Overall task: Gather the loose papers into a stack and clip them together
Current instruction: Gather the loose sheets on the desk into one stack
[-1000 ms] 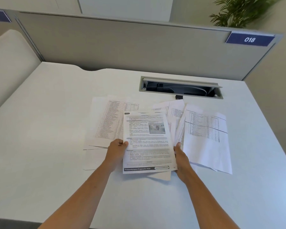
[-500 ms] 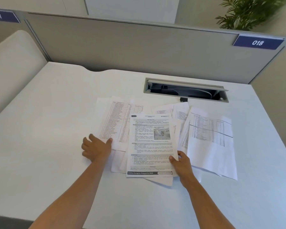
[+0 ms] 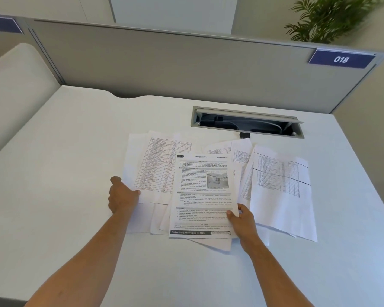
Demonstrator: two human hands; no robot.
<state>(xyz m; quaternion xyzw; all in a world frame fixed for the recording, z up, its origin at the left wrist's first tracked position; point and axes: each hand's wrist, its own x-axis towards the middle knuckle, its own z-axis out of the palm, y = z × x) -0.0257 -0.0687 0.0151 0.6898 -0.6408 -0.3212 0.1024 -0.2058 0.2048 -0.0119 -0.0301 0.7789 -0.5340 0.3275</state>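
Observation:
Loose printed papers lie fanned out on the white desk (image 3: 64,173). A text page with a small picture (image 3: 203,196) is on top in the middle. My right hand (image 3: 242,222) holds its lower right edge, thumb on top. A sheet with a table (image 3: 162,167) lies to the left. My left hand (image 3: 122,197) grips its lower left corner, thumb on the paper. Another table sheet (image 3: 282,185) lies at the right, and more sheets (image 3: 239,151) stick out behind the middle page. A small black object (image 3: 244,135) sits just beyond the papers.
An open cable slot (image 3: 248,122) is set into the desk behind the papers. A grey partition (image 3: 175,67) with a blue 018 label (image 3: 341,59) closes the back. A plant (image 3: 333,16) stands behind it at the right.
My left hand let go of the middle page's left edge, moved left and took hold of the left sheet's corner. My right hand kept its hold on the middle page.

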